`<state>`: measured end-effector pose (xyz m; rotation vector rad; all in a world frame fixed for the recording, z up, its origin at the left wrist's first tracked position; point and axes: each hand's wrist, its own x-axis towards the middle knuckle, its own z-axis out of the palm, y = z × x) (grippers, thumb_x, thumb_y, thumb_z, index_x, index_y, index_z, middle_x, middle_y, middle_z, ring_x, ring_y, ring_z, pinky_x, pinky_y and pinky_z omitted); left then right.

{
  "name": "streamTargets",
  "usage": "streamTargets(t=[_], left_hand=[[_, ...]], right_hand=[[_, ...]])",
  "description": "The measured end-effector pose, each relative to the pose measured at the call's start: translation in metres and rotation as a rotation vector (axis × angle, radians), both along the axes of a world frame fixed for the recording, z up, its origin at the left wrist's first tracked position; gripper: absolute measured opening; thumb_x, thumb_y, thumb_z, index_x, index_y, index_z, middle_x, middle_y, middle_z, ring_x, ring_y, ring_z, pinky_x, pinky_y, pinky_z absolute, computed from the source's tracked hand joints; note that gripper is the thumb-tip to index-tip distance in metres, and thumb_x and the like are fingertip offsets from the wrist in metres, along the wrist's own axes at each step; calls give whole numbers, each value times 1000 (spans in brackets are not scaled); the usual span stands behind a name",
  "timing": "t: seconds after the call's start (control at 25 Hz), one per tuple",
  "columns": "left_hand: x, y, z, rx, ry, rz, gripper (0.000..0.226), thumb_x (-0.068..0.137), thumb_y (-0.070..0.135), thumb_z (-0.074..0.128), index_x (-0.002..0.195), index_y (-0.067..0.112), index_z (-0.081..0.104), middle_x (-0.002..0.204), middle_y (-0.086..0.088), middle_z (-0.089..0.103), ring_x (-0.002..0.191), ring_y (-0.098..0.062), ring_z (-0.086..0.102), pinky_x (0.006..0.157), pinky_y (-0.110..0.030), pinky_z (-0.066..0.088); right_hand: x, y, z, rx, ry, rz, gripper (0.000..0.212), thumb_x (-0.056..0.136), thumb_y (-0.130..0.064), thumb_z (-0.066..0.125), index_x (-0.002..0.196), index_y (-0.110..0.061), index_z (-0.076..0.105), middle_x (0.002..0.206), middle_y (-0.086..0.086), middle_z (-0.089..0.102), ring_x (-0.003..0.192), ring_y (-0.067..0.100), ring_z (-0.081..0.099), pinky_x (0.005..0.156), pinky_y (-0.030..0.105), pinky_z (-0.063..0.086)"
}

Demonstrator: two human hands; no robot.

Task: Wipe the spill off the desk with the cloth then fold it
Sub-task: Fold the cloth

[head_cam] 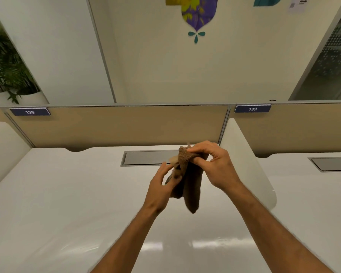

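Head view | cloth (191, 186) hangs lengthwise, tip down | right hand (213, 164) pinches top | left hand (163, 186) grips side

The cloth (189, 186) is seen as soft brown terry with a fuzzy, matt nap. The counter (67, 194) is shown as smooth, glossy white laminate on which light is reflected, and a brushed grey metal flap (150, 157) is set into it. The back panel (116, 125) is covered in matt beige fabric.
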<state>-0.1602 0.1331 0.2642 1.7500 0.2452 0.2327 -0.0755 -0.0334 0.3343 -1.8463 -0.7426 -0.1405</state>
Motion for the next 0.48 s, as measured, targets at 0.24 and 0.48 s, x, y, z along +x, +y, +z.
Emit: streamTargets(t=[0.24, 0.48], left_hand=[[10, -19, 24, 81, -107, 29, 31, 96, 24, 72, 106, 53, 65, 94, 36, 73, 100, 6, 70, 79, -10, 57], [14, -13, 45, 63, -153, 16, 33, 104, 12, 60, 99, 42, 73, 91, 25, 76, 96, 2, 72, 79, -11, 56]], right_hand=[[5, -3, 3, -242, -233, -117, 21, 88, -14, 76, 104, -27, 80, 105, -18, 61, 117, 6, 47, 119, 47, 14], [21, -17, -5, -211, 6, 101, 34, 83, -39, 72, 115, -49, 63, 90, -27, 64, 98, 4, 59, 89, 21, 53]])
